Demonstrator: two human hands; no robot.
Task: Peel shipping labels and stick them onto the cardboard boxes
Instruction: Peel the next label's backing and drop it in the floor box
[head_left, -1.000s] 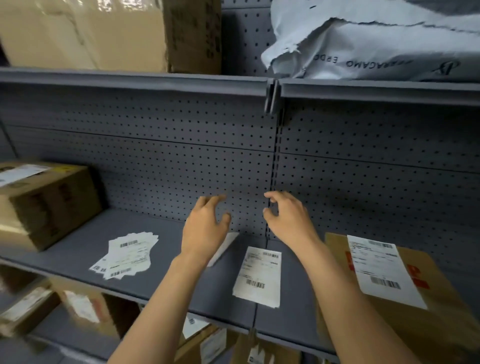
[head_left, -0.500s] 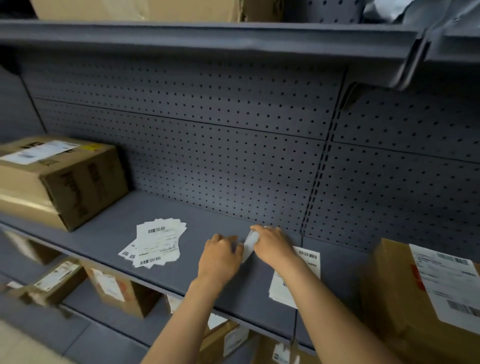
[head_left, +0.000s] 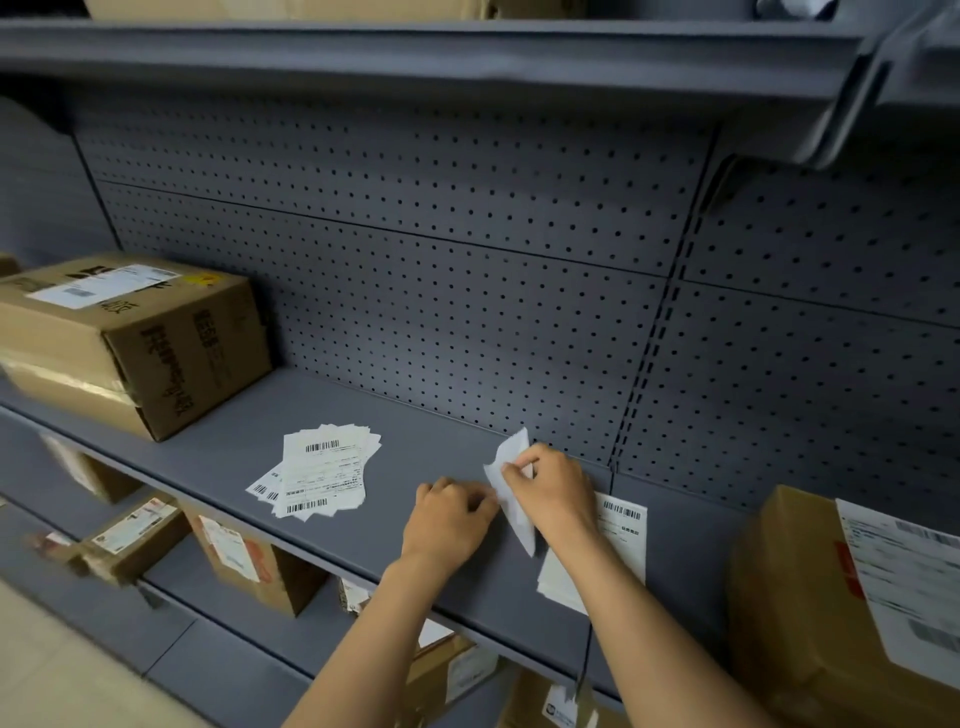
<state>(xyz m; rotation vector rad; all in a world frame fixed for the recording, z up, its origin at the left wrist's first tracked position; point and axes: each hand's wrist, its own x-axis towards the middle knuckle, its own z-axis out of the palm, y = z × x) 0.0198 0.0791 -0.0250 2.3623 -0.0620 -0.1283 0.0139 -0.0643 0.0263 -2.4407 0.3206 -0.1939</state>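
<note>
A blank white label sheet (head_left: 511, 486) is held upright over the grey shelf (head_left: 415, 457). My right hand (head_left: 553, 491) pinches its upper part and my left hand (head_left: 449, 519) pinches its lower left edge. A fanned stack of printed shipping labels (head_left: 322, 475) lies on the shelf to the left. Another printed label (head_left: 621, 535) lies flat under my right wrist. A cardboard box (head_left: 130, 338) with a label on top stands at the left, and a second labelled cardboard box (head_left: 810, 597) stands at the right.
A pegboard back wall (head_left: 467, 291) rises behind the shelf and an upper shelf (head_left: 415, 47) hangs overhead. Several labelled boxes (head_left: 234, 556) sit on the lower shelf below. The floor (head_left: 62, 675) shows at the bottom left.
Both hands dropped from the pegboard to the shelf, picked up the white sheet and lifted it. The view swung left and down.
</note>
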